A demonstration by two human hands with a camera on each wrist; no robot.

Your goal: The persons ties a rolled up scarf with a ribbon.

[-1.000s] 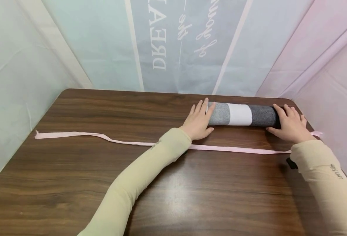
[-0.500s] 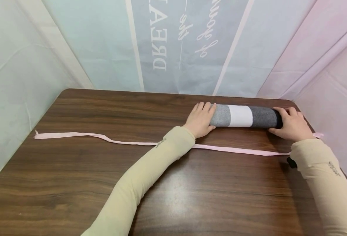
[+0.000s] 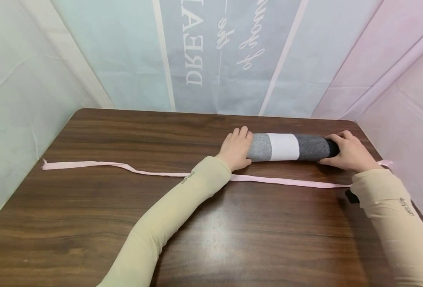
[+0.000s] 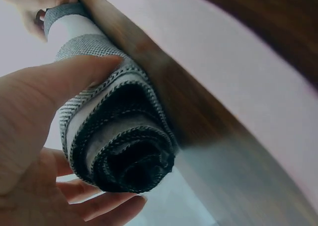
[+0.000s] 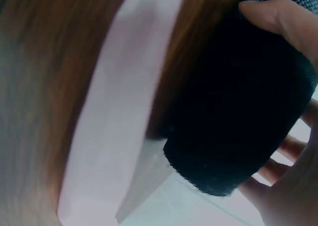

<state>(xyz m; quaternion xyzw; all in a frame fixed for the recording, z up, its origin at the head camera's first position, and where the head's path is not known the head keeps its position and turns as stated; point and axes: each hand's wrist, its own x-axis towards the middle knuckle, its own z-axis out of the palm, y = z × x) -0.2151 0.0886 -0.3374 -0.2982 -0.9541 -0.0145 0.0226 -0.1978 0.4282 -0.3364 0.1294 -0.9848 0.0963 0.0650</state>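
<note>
A rolled-up striped cloth [image 3: 284, 146], banded light grey, white, dark grey and black, lies near the far right of the table. My left hand [image 3: 236, 149] grips its light grey end, thumb on the near side and fingers over the far side. The left wrist view shows the spiral layers and stitched edges of the rolled cloth [image 4: 129, 156] between thumb and fingers. Around the black end curls my right hand [image 3: 351, 152], with its thumb along the near side. A long pink ribbon [image 3: 287, 182] runs across the table in front of the roll, partly hidden under both forearms.
The brown wooden table [image 3: 89, 223] has a rounded far edge close behind the roll. Cloth backdrops [image 3: 125, 59] with mirrored lettering hang behind it and at both sides. A small black object [image 3: 352, 196] shows beside the right sleeve.
Both hands have curled from lying over the roll's ends to gripping them. The rolled cloth has come toward me and slightly left. The ribbon lies as before.
</note>
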